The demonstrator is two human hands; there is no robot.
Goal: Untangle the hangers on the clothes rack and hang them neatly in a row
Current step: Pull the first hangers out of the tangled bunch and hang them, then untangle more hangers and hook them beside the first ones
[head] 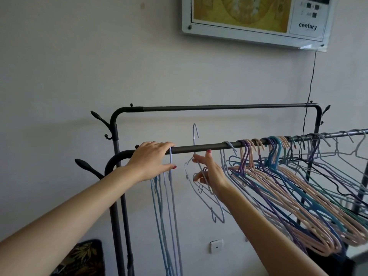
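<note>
A dark metal clothes rack has a near rail [201, 148] and a higher far rail [219, 107]. My left hand [152, 159] rests over the near rail at its left end, fingers on the hooks of a few pale blue hangers [169, 206] that hang straight down. My right hand [209, 172] holds a pale lavender wire hanger [196, 136] by its neck, with the hook raised above the near rail and free of it. To the right, a dense bunch of pink, blue, purple and teal hangers [282, 176] hangs crowded and overlapping on the near rail.
Branch-like coat pegs [99, 118] stick out from the rack's left post. A framed calendar [256, 18] hangs on the wall above, with a black cord [310, 80] running down behind the rack. A patterned cushion [83, 257] sits low at the left.
</note>
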